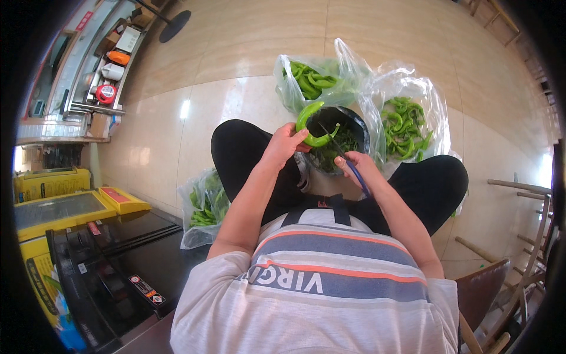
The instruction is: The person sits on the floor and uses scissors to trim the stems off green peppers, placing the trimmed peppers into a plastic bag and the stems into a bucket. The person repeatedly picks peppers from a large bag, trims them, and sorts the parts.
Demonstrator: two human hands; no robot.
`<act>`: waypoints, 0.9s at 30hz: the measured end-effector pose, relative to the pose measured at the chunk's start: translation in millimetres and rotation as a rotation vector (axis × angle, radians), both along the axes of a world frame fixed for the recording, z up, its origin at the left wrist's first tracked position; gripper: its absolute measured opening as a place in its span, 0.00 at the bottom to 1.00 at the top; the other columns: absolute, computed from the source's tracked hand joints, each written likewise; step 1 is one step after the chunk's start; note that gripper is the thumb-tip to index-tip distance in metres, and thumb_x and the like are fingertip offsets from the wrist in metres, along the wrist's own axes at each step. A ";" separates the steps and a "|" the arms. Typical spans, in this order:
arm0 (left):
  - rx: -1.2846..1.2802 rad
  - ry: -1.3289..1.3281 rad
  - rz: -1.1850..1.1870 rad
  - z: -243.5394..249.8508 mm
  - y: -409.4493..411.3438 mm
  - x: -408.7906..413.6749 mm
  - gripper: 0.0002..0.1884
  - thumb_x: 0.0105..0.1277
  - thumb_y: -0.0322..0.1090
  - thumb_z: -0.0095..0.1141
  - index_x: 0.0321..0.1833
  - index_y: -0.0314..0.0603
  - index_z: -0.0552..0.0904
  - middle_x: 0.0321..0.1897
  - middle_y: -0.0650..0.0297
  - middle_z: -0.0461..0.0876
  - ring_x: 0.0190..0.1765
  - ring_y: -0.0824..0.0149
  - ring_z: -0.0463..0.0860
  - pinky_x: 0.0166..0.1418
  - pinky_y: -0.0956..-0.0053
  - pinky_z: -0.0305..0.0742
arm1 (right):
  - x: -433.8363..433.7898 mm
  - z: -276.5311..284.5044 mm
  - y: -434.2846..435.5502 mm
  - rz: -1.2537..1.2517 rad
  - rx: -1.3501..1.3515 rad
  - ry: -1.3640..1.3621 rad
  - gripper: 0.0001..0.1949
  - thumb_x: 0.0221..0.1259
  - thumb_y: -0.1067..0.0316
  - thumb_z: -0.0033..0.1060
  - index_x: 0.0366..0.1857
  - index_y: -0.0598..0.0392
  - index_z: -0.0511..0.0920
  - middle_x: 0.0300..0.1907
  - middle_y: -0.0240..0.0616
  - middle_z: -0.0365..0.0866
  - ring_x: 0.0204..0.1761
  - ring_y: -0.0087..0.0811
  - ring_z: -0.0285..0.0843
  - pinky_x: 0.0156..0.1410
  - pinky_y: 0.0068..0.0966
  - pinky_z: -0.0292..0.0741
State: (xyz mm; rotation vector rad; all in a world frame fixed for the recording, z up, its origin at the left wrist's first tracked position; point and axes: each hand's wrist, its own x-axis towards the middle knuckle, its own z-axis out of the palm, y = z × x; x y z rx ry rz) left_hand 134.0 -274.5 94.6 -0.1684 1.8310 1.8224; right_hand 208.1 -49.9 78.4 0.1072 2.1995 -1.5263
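Observation:
My left hand (pixel 289 142) holds a curved green chili pepper (pixel 309 138) over a dark round bin (pixel 366 128). My right hand (pixel 360 166) grips scissors with blue handles (pixel 357 173), whose blades reach up to the pepper's stem end. Cut green stems (pixel 347 140) lie inside the bin, between my knees. Behind the bin stands a clear plastic bag (pixel 285 95) with green peppers (pixel 308 82). To its right, another open clear bag (pixel 435 99) holds more green peppers (pixel 400 126).
At the left, beside my thigh, a clear bag (pixel 191 236) holds green peppers (pixel 204 212). A black glossy appliance (pixel 132 261) and yellow-framed chest freezers (pixel 66 210) stand at the left. Shelves with bottles (pixel 112 71) are at the upper left. Wooden chair legs (pixel 522 186) are at the right.

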 end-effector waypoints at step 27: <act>0.474 -0.295 0.345 -19.8 46.8 -106.5 0.14 0.71 0.38 0.48 0.47 0.32 0.72 0.44 0.52 0.77 0.48 0.52 0.79 0.49 0.54 0.79 | -18.3 -22.8 29.8 -0.251 0.237 0.056 0.31 0.59 0.35 0.52 0.22 0.61 0.75 0.18 0.47 0.74 0.25 0.46 0.75 0.35 0.36 0.71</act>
